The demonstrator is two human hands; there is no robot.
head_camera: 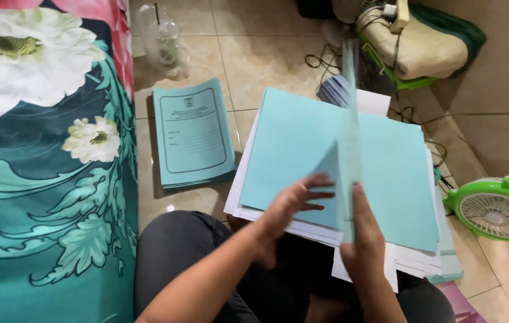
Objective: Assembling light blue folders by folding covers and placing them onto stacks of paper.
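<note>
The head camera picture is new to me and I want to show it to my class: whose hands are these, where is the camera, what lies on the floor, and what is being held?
There is no machine here. A person sits on a tiled floor and wears a camera on the head, so you look down at their own two bare hands.

The right hand pinches a light blue sheet that stands up on edge, so it looks thin and blurred. The left hand rests flat with its fingers spread on the open blue cover beneath it, which lies on a stack of white paper on the person's lap.

To the left on the floor is a pile of blue booklets with a printed frame on the front. Beside it hangs a flowered cloth. At the right edge sits a small green fan, and at the top are a plastic cup and some cables.
</note>
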